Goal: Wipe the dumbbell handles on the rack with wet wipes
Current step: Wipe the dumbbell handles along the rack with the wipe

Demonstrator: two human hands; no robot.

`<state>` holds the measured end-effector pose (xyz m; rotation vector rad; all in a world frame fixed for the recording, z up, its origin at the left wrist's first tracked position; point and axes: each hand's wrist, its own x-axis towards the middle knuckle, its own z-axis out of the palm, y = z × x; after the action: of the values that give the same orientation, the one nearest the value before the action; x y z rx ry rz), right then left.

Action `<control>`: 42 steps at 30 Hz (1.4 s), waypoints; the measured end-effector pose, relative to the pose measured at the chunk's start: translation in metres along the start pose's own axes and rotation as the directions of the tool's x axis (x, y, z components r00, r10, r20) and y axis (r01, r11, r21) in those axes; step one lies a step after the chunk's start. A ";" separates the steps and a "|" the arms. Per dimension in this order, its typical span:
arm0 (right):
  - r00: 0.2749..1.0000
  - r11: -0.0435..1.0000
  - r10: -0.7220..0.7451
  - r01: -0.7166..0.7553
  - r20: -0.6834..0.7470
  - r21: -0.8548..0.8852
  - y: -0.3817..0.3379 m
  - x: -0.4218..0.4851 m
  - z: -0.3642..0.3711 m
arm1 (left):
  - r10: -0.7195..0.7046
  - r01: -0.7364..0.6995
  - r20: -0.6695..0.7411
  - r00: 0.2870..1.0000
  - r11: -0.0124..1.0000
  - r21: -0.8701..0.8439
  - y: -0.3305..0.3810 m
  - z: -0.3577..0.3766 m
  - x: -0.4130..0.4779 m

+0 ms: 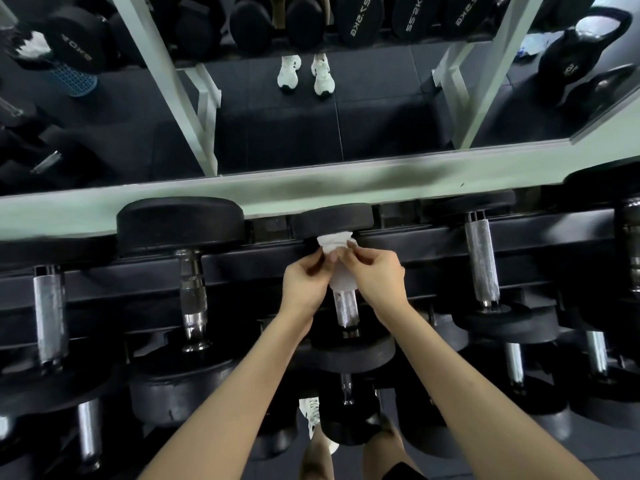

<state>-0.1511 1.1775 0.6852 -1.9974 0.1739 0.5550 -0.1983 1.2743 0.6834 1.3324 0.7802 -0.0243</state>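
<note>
A black dumbbell with a knurled silver handle lies in the middle of the top tier of the rack. A white wet wipe is wrapped around the far half of that handle, bunched against the far head. My left hand pinches the wipe from the left. My right hand pinches it from the right. The near part of the handle shows bare below my hands.
More dumbbells lie on the same tier: handles at left and right. Lower tiers hold further dumbbells. A mirror behind the rack reflects shoes, weights and a kettlebell. My shoe is on the floor below.
</note>
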 end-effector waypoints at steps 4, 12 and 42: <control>0.997 0.992 -0.014 0.024 0.082 -0.127 0.013 -0.013 -0.011 | -0.040 0.030 0.073 0.997 0.991 0.131 -0.009 -0.010 -0.013; 0.960 0.896 0.042 0.087 0.276 -0.436 0.036 -0.033 -0.029 | -0.094 -0.093 0.241 0.966 0.743 0.663 -0.028 -0.030 -0.025; 0.931 0.871 -0.355 0.364 0.090 -0.329 -0.036 -0.147 -0.081 | 0.301 -0.317 0.158 0.941 0.614 0.723 0.071 -0.107 -0.127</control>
<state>-0.2438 1.1075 0.8121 -2.2835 -0.3321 0.3862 -0.3153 1.3352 0.8075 2.2482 0.5076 -0.0893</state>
